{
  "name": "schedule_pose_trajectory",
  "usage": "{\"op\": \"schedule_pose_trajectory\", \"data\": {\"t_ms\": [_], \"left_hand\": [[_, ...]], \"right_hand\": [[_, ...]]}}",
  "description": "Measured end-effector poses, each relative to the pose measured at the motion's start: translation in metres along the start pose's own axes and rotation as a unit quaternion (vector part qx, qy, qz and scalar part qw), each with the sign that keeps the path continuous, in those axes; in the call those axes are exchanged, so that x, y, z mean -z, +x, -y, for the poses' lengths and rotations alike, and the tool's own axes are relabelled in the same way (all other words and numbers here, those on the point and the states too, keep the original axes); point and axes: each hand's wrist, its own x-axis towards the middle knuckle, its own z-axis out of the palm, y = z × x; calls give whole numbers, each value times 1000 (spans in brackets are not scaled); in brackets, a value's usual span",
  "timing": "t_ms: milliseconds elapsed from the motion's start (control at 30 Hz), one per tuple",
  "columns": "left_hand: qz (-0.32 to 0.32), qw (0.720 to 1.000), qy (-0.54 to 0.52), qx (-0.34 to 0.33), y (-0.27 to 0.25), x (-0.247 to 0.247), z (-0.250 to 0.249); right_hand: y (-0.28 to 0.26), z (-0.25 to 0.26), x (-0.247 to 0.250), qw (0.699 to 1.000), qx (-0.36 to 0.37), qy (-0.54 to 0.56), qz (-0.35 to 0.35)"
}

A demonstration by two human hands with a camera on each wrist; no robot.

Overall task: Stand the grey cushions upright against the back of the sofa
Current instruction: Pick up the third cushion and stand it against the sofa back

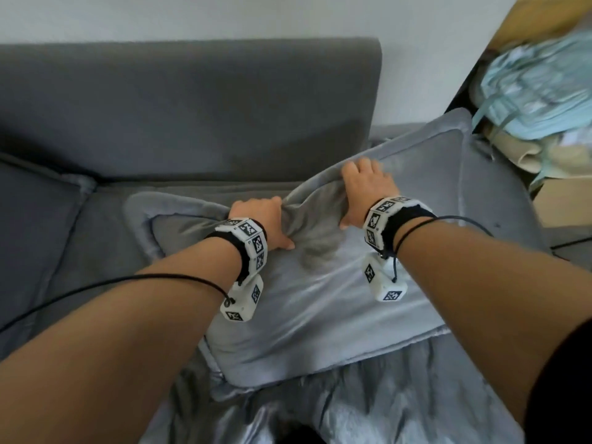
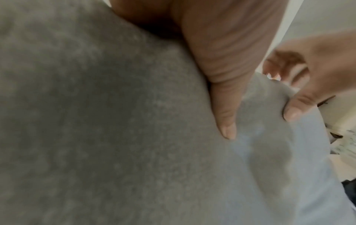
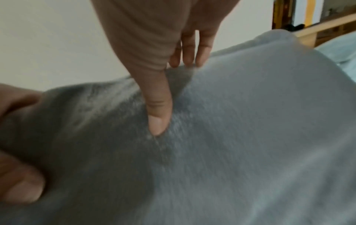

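Note:
A large light grey velvet cushion (image 1: 320, 299) lies flat on the sofa seat, well in front of the dark grey sofa back (image 1: 192, 107). Both hands hold its far edge, which bunches up between them. My left hand (image 1: 272, 222) grips the edge with the thumb (image 2: 225, 114) pressed into the top face. My right hand (image 1: 355, 193) grips it a little further right, thumb (image 3: 158, 114) on top and fingers (image 3: 190, 53) curled over the edge. More shiny grey fabric (image 1: 352, 411) lies under the cushion's near edge; I cannot tell whether it is another cushion.
A dark grey seat cushion (image 1: 38, 235) lies to the left. Past the sofa's right end sits a pile of pale blue and beige cloth (image 1: 538, 91) beside wooden furniture (image 3: 308, 22). A white wall (image 1: 224, 14) rises behind the sofa. Black cables trail from both wrists.

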Motion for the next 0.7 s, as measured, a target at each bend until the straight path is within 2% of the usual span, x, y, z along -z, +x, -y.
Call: {"op": "schedule_pose_trajectory", "data": {"t_ms": [67,167,333,500,700], "left_hand": [[6,1000,0,-10,-20,5,-3],[10,1000,6,-29,-42,5,-8],[23,999,-13,-35,-68,1,-4],[15,999,-29,-37,-85,1,5],[2,999,-26,-28,-114,14,32]], "right_hand": [[-7,4,14,996,44,-74,24],[-19,13,25,979,70,-148,120],[-43,30,24,979,74,-172,74],[-53,43,28,972,67,-188,126],[-71,71,56,973,86,-163,141]]}}
